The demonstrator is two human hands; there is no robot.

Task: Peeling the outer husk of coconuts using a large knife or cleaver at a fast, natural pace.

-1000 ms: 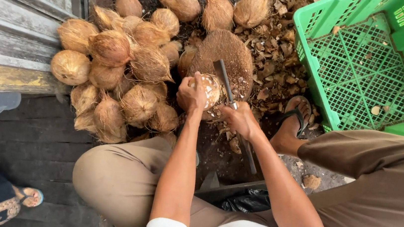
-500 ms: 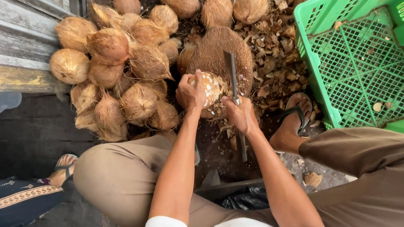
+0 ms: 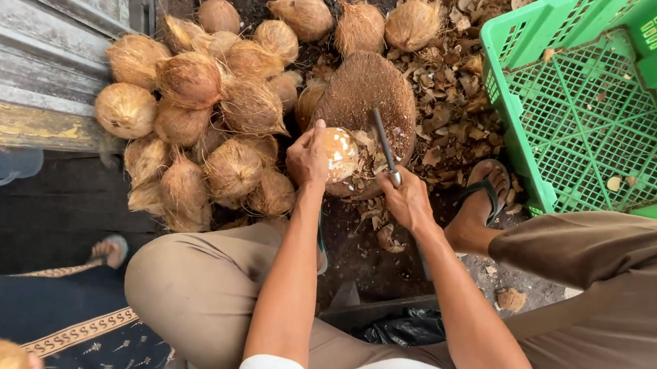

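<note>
We are gripping a peeled coconut point(image 3: 340, 153) in our left hand point(image 3: 308, 158) on the wooden block point(image 3: 366, 99), while our right hand point(image 3: 406, 202) is clamping a knife point(image 3: 385, 146). It is looking hard, heavy and round, likely rolling, so we are cupping its side.

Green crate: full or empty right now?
Nearly empty. The green crate shows its bare mesh floor with only a few small shell scraps; no coconuts lie inside it.

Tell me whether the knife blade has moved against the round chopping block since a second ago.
Yes. The knife in the right hand now lies lower over the chopping block, with its tip nearer the block's centre.
</note>
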